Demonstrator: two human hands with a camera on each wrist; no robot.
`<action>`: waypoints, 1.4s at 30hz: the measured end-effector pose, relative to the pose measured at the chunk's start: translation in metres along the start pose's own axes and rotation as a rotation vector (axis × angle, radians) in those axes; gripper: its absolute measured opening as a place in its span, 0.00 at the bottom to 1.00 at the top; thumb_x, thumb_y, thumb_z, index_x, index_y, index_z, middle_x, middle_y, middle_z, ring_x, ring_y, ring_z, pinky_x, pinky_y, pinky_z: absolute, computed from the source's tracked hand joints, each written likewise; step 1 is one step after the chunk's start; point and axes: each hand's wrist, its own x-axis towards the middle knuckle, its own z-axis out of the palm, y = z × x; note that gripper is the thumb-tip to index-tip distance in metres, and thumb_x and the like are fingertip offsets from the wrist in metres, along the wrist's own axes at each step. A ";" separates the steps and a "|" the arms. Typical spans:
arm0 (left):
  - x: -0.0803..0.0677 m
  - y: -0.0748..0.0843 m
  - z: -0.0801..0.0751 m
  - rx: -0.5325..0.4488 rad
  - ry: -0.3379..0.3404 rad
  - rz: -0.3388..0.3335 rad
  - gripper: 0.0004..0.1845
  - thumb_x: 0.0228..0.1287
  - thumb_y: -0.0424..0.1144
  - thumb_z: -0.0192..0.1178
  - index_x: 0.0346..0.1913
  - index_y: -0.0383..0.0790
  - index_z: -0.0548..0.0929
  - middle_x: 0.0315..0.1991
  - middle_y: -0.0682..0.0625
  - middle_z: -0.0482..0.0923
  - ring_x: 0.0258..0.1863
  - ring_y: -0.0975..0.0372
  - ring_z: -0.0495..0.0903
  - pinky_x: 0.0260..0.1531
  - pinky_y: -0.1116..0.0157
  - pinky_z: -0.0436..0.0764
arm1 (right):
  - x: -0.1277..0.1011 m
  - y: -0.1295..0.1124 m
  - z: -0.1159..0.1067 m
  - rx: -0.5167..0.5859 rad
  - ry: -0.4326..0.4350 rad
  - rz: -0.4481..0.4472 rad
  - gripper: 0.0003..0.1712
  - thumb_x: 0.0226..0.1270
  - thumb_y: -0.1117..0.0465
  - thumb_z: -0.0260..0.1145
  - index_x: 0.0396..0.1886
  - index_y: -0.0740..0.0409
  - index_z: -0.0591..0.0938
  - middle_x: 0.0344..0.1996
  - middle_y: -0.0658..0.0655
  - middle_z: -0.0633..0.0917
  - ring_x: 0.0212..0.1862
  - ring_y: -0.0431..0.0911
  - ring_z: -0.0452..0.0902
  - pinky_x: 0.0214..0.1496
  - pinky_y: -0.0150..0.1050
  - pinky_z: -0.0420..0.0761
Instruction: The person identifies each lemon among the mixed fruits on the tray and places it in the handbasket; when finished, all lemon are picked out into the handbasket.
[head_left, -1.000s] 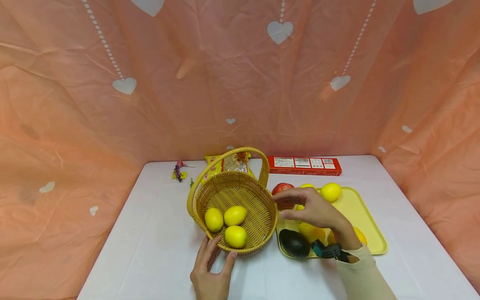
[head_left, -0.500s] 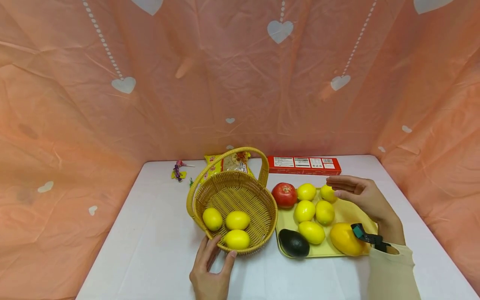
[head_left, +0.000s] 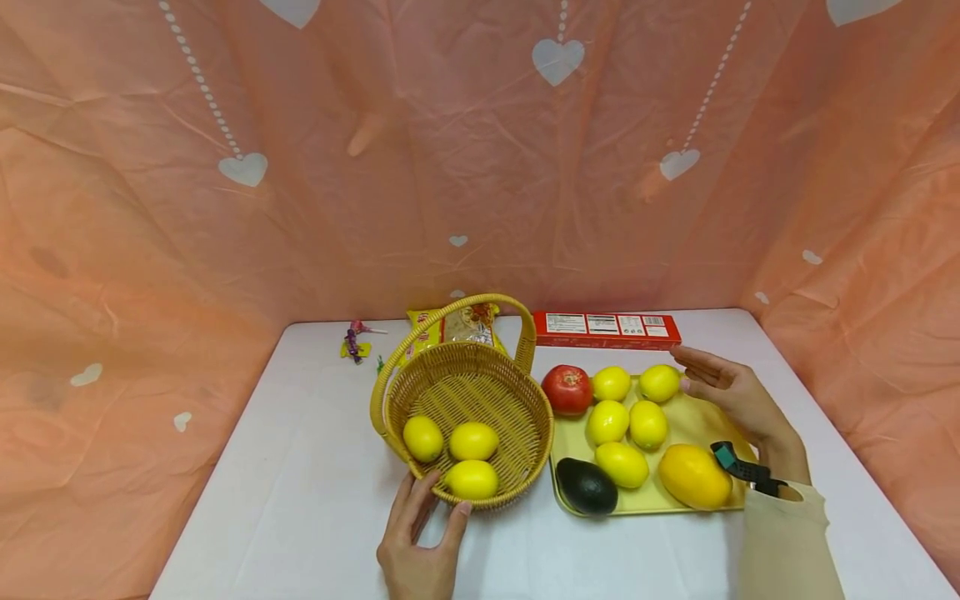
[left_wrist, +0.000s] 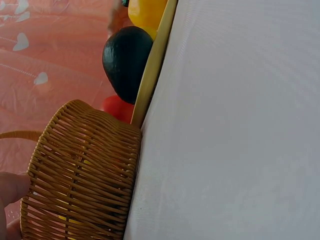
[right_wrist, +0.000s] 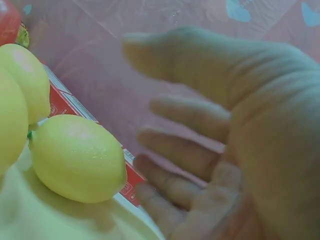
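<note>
Right hand [head_left: 731, 392], fingers spread and holding nothing, nears the far lemon [head_left: 659, 382] at the tray [head_left: 708, 421] corner, right of centre; a nudge may roll it off.

Print is there, but I can't read any of it

From my head view, the red box [head_left: 607, 330] at the back of the table carries white label panels with a table-like layout and a barcode-like patch, all too small for me to make out. The yellow snack packet [head_left: 455, 327] behind the wicker basket [head_left: 517, 433] shows a small red logo at its upper left corner, illegible too. On my right wrist view the red box [right_wrist: 65, 106] shows only blurred white marks.
</note>
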 end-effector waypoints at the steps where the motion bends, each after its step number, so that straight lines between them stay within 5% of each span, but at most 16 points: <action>1: 0.000 0.000 0.000 0.000 0.000 -0.002 0.28 0.55 0.31 0.85 0.61 0.45 0.91 0.72 0.35 0.79 0.60 0.45 0.88 0.58 0.82 0.81 | 0.000 -0.001 -0.001 -0.017 -0.021 0.022 0.35 0.83 0.61 0.67 0.83 0.65 0.69 0.73 0.43 0.82 0.66 0.24 0.77 0.64 0.14 0.75; 6: 0.000 0.001 -0.001 -0.005 -0.009 -0.001 0.28 0.56 0.32 0.85 0.62 0.46 0.91 0.72 0.35 0.79 0.61 0.45 0.88 0.58 0.82 0.81 | -0.001 -0.006 -0.005 -0.167 -0.047 0.127 0.37 0.82 0.52 0.70 0.82 0.63 0.72 0.77 0.65 0.78 0.62 0.22 0.76 0.58 0.15 0.75; 10: 0.000 0.000 -0.001 -0.013 -0.011 0.006 0.28 0.56 0.31 0.85 0.62 0.45 0.91 0.72 0.35 0.79 0.61 0.46 0.88 0.59 0.81 0.82 | 0.001 -0.007 -0.007 -0.279 -0.041 0.173 0.37 0.82 0.48 0.70 0.80 0.63 0.74 0.74 0.68 0.80 0.66 0.40 0.83 0.58 0.19 0.79; 14: -0.001 0.000 0.000 -0.013 -0.011 0.006 0.28 0.56 0.31 0.85 0.62 0.44 0.91 0.72 0.35 0.79 0.61 0.45 0.88 0.58 0.81 0.82 | 0.008 -0.007 -0.005 -0.316 -0.087 0.186 0.38 0.81 0.48 0.70 0.81 0.63 0.73 0.75 0.69 0.79 0.72 0.66 0.79 0.73 0.50 0.84; 16: -0.001 0.000 0.000 -0.011 -0.010 0.005 0.28 0.56 0.31 0.85 0.61 0.44 0.91 0.72 0.35 0.79 0.61 0.45 0.88 0.58 0.81 0.82 | 0.013 -0.007 -0.004 -0.331 -0.119 0.196 0.39 0.80 0.48 0.71 0.81 0.62 0.73 0.75 0.70 0.78 0.72 0.70 0.78 0.74 0.66 0.81; 18: -0.001 0.000 0.000 -0.010 -0.010 0.003 0.28 0.56 0.31 0.85 0.61 0.44 0.91 0.72 0.35 0.79 0.61 0.45 0.88 0.58 0.81 0.82 | 0.017 -0.006 -0.003 -0.341 -0.148 0.203 0.39 0.79 0.48 0.72 0.82 0.61 0.73 0.75 0.72 0.78 0.71 0.72 0.78 0.73 0.71 0.79; 28: 0.000 0.002 -0.001 -0.002 -0.017 -0.012 0.28 0.57 0.32 0.85 0.62 0.44 0.91 0.73 0.34 0.78 0.60 0.44 0.89 0.58 0.81 0.82 | 0.022 -0.007 0.000 -0.349 -0.148 0.206 0.38 0.79 0.50 0.72 0.81 0.61 0.74 0.75 0.75 0.76 0.71 0.74 0.77 0.70 0.65 0.85; 30: 0.000 0.003 -0.001 -0.008 -0.020 -0.023 0.28 0.57 0.33 0.85 0.62 0.44 0.91 0.73 0.33 0.78 0.60 0.44 0.89 0.58 0.81 0.82 | 0.018 -0.009 -0.001 -0.318 -0.109 0.198 0.37 0.80 0.51 0.71 0.81 0.61 0.74 0.76 0.73 0.75 0.71 0.71 0.77 0.69 0.53 0.88; 35: -0.001 0.003 -0.001 -0.021 -0.017 -0.032 0.28 0.57 0.32 0.85 0.62 0.43 0.91 0.74 0.32 0.77 0.60 0.43 0.89 0.59 0.81 0.82 | 0.006 -0.015 -0.002 -0.133 -0.045 0.096 0.32 0.81 0.58 0.70 0.79 0.62 0.76 0.71 0.49 0.83 0.64 0.41 0.85 0.59 0.23 0.84; 38: -0.001 0.003 -0.001 -0.021 -0.017 -0.031 0.28 0.57 0.32 0.85 0.62 0.44 0.91 0.74 0.32 0.77 0.60 0.43 0.89 0.59 0.81 0.82 | 0.001 -0.023 0.000 0.016 -0.063 -0.013 0.28 0.81 0.67 0.67 0.78 0.63 0.77 0.65 0.36 0.86 0.58 0.32 0.87 0.59 0.24 0.85; 42: -0.001 0.002 -0.001 -0.022 -0.017 -0.034 0.27 0.57 0.33 0.85 0.62 0.44 0.91 0.74 0.32 0.77 0.61 0.43 0.89 0.58 0.81 0.82 | 0.000 -0.038 0.010 0.139 -0.132 -0.131 0.28 0.80 0.76 0.61 0.76 0.67 0.77 0.64 0.39 0.88 0.59 0.38 0.89 0.62 0.27 0.87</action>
